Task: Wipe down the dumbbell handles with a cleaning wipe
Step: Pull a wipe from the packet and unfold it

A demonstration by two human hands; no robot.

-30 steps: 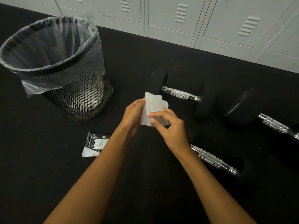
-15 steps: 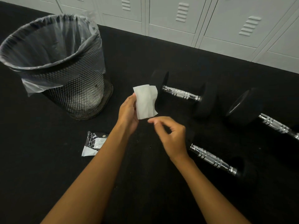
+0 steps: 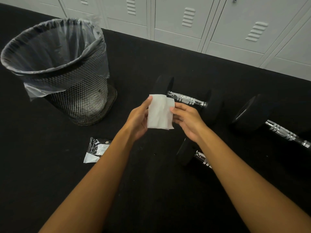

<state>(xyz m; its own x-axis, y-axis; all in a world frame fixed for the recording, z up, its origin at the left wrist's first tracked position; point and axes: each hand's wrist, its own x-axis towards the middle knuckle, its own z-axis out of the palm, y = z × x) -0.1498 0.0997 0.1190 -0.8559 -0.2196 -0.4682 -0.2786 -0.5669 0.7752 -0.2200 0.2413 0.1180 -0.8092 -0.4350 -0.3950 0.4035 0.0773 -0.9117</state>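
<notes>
Dumbbell handles (image 3: 186, 99) are seen untouched on the floor (image 3: 50, 165) at centre right, while the wipe (image 3: 159, 113), mid-frame, is pinched by left hand (image 3: 138, 118) and right hand (image 3: 186, 121); it could be torn or dropped if tugged unevenly.

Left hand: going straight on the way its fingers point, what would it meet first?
The left hand holds the wipe; beyond that, likely the black head of the far dumbbell, though height above the floor is unclear.
</notes>
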